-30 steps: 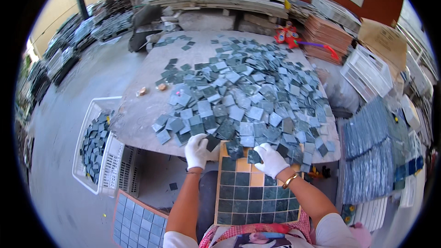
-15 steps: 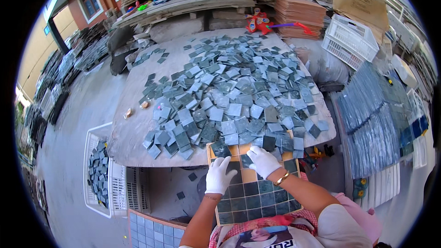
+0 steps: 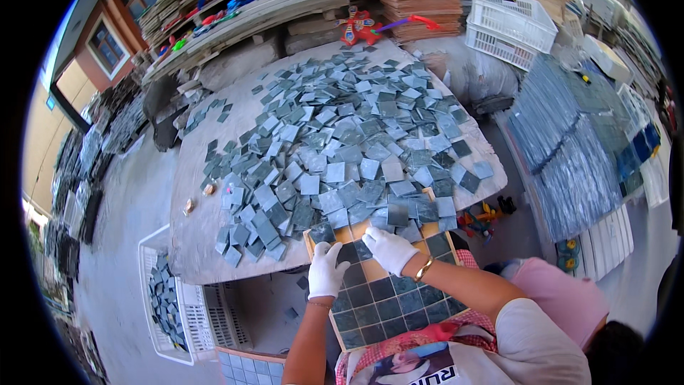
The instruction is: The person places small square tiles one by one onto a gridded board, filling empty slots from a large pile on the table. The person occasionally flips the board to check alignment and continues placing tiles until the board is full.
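Tiles, dark green, square and stone, fill most of the shallow light-wood tray [image 3: 372, 270] on the person's lap, at the near edge of the pale slab table [image 3: 199, 260]; a few bare cells show toward its far side. The white-gloved left hand [image 3: 327, 272] is at the tray's far left, thumb spread from the curled fingers, just near a loose dark tile [image 3: 323, 232]; whether it grips anything I cannot tell. The white-gloved right hand [image 3: 390, 251] reaches in from the right, fingers drawn close together at a dark tile [image 3: 364, 250]; the glove hides whether they pinch it. That hand and forearm cover some cells, and loose tiles overlap the tray's far rim.

A grey-green tile heap [image 3: 335, 150] spreads beyond, its lower layers buried. To the near left, a white plastic crate [image 3: 194, 319] of tiles sits partly under the table, and a blue-grey tiled panel [image 3: 249, 368] is cut off by the lower edge. At right, the sleeve partly blocks a pink garment [image 3: 566, 296]; plastic-wrapped stacks [image 3: 563, 150] stand beyond.
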Motion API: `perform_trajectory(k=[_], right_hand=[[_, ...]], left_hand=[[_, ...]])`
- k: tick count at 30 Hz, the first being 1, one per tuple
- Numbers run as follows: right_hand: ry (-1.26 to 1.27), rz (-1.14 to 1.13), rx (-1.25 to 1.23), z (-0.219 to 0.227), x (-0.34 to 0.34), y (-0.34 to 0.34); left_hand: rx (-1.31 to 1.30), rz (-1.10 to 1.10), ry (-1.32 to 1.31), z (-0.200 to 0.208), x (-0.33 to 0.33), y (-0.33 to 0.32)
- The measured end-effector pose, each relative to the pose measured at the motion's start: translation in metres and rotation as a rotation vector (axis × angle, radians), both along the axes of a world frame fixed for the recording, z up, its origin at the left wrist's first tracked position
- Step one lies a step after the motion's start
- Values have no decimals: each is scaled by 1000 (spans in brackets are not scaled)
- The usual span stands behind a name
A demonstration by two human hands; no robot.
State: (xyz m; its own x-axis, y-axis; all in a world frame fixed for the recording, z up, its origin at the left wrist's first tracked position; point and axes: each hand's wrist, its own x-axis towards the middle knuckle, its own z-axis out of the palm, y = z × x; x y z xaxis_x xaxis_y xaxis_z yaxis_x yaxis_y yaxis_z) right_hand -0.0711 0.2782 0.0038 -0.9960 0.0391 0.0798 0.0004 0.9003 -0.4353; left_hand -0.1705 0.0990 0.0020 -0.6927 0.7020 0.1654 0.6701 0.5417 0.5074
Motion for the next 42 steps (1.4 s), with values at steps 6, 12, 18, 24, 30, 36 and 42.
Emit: perform_trajectory(k=[6, 12, 18, 24, 30, 36, 42], right_hand=[[238, -42, -131, 8, 18, 17], [305, -11, 325, 1, 20, 71], [361, 150, 581, 14, -38, 152], [217, -175, 389, 41, -35, 160], [219, 141, 350, 28, 6, 74], [278, 14, 35, -7, -31, 124], [-33, -366, -1112, 20, -19, 114]], left_hand=[[-22, 20, 231, 15, 32, 14], [-261, -218, 237, -13, 56, 31], [-180, -172, 294, -13, 34, 50], [-111, -78, 307, -4, 43, 51], [-63, -95, 274, -10, 40, 53], [-119, -107, 240, 14, 38, 62], [-74, -152, 233, 8, 28, 53]])
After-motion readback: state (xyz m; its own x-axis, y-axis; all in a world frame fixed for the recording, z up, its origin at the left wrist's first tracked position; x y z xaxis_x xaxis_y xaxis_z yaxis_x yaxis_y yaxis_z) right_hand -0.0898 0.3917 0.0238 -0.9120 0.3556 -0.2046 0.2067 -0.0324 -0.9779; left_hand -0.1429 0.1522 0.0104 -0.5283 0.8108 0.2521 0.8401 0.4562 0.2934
